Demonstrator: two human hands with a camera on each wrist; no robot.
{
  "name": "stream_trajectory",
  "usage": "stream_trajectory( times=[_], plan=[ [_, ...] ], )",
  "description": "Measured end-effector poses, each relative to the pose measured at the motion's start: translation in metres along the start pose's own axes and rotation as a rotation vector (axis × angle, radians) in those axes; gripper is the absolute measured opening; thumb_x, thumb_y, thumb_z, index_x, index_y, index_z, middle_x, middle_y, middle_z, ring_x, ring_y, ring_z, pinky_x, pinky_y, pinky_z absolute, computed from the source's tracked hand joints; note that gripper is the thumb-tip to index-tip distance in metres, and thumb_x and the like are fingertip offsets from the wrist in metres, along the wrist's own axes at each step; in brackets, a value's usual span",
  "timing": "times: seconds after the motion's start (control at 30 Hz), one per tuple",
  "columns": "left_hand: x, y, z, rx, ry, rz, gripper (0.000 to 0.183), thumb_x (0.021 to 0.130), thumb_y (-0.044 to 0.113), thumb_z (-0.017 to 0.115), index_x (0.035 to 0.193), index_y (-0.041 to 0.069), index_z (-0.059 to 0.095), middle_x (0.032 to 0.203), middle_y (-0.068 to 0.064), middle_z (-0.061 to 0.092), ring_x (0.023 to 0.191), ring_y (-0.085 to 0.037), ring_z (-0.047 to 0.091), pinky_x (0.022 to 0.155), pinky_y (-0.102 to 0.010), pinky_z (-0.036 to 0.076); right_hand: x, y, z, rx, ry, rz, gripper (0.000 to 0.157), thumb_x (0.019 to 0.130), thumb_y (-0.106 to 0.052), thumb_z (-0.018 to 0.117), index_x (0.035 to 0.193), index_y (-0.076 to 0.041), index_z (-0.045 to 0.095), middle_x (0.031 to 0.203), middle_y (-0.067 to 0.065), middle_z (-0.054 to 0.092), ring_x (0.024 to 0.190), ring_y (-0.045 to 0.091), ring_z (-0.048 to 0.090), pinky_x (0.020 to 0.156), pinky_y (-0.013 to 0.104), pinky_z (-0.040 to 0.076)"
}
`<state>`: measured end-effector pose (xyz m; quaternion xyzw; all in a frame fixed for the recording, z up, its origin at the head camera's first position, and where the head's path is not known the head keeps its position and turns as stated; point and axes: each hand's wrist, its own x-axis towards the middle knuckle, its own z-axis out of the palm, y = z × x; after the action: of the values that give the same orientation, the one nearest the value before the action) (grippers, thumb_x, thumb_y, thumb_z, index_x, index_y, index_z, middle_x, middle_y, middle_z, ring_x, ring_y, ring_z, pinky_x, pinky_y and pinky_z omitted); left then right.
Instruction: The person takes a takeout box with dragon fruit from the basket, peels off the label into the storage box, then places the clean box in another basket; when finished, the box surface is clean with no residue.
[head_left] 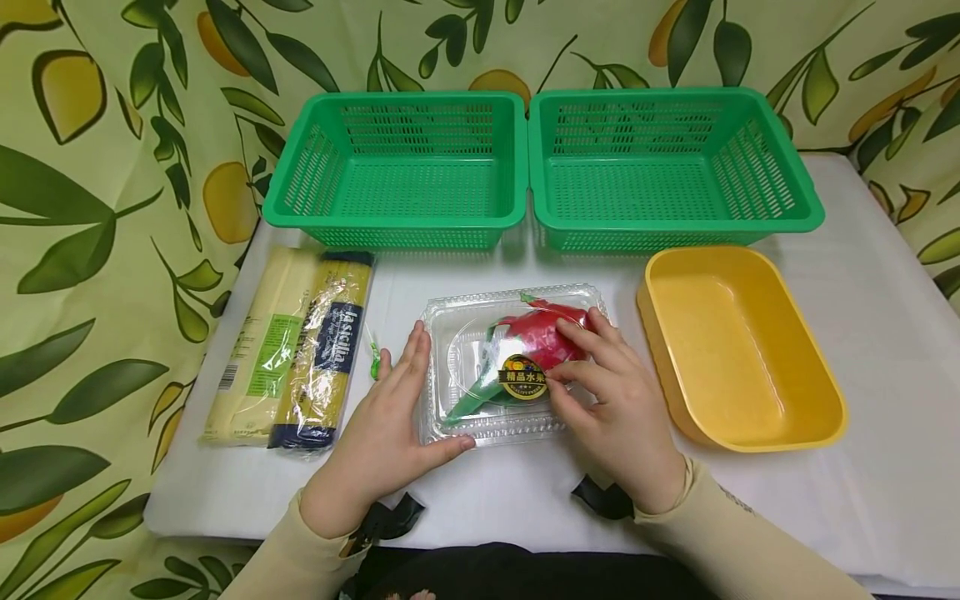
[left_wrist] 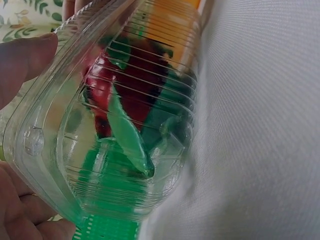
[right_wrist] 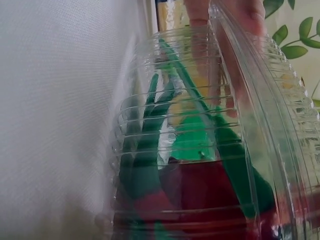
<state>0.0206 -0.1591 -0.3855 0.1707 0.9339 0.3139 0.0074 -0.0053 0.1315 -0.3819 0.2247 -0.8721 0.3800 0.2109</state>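
On the white table lies a closed clear plastic box (head_left: 465, 350) with a red and green dragon fruit (head_left: 536, 337) inside. A round black and gold sticker (head_left: 522, 377) sits on the lid. My left hand (head_left: 390, 429) lies along the box's left side, fingers straight, thumb at the front edge. Over the right part of the lid is my right hand (head_left: 618, 400); its thumb and index fingertip pinch the sticker's right end, while other fingertips rest on the lid. In the left wrist view, the dragon fruit (left_wrist: 125, 90) shows through the ribbed side wall.
Two green baskets (head_left: 416, 223) (head_left: 675, 225) stand side by side at the back. A yellow tub (head_left: 742, 358) is on the right. On the left lie a spaghetti pack (head_left: 322, 342) and a pale noodle pack (head_left: 258, 358), with a small green object (head_left: 375, 362) beside them.
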Motion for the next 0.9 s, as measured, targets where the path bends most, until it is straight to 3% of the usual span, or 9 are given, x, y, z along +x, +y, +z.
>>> stream_trajectory(
  times=[0.23,0.43,0.57,0.77,0.9],
  plan=[
    [0.001,-0.001,0.0,0.001,-0.012,-0.012,0.137,0.079,0.051,0.097,0.176,0.001,0.014,0.185,-0.013,0.012,0.169,-0.037,0.024,0.133,-0.07,0.017,0.001,0.001,-0.001,-0.011,-0.021,-0.014,0.014,0.08,0.002,0.089,0.091,-0.005,0.084,0.145,0.016,0.074,0.152,0.05,0.053,0.136,0.031,0.025],
    [0.0,-0.001,0.0,0.005,-0.014,-0.016,0.138,0.079,0.052,0.097,0.176,0.001,0.014,0.185,-0.013,0.011,0.17,-0.037,0.023,0.134,-0.069,0.016,-0.001,0.004,-0.002,0.016,-0.031,-0.044,0.015,0.081,0.002,0.089,0.092,-0.007,0.084,0.146,0.016,0.073,0.151,0.048,0.054,0.137,0.041,0.028],
    [0.0,-0.001,0.0,0.001,-0.016,-0.017,0.138,0.079,0.051,0.097,0.176,0.001,0.013,0.185,-0.013,0.011,0.17,-0.037,0.023,0.134,-0.069,0.016,-0.002,0.007,-0.004,0.099,-0.025,-0.055,0.018,0.081,0.004,0.088,0.093,-0.008,0.083,0.146,0.015,0.073,0.151,0.04,0.057,0.137,0.049,0.029],
    [0.0,-0.001,-0.001,0.002,-0.021,-0.014,0.138,0.08,0.051,0.096,0.177,0.002,0.011,0.186,-0.012,0.009,0.17,-0.037,0.021,0.134,-0.069,0.014,-0.001,0.007,-0.007,0.244,0.008,-0.065,0.026,0.081,0.01,0.085,0.096,-0.01,0.081,0.142,0.017,0.075,0.144,0.023,0.064,0.137,0.047,0.029],
    [0.0,-0.001,-0.002,0.001,-0.026,-0.016,0.137,0.081,0.052,0.096,0.177,0.003,0.01,0.186,-0.011,0.007,0.171,-0.037,0.019,0.134,-0.07,0.014,-0.001,0.006,-0.012,0.301,0.002,-0.041,0.021,0.085,0.009,0.082,0.096,-0.008,0.081,0.14,0.02,0.075,0.144,0.011,0.063,0.137,0.045,0.03]
  ],
)
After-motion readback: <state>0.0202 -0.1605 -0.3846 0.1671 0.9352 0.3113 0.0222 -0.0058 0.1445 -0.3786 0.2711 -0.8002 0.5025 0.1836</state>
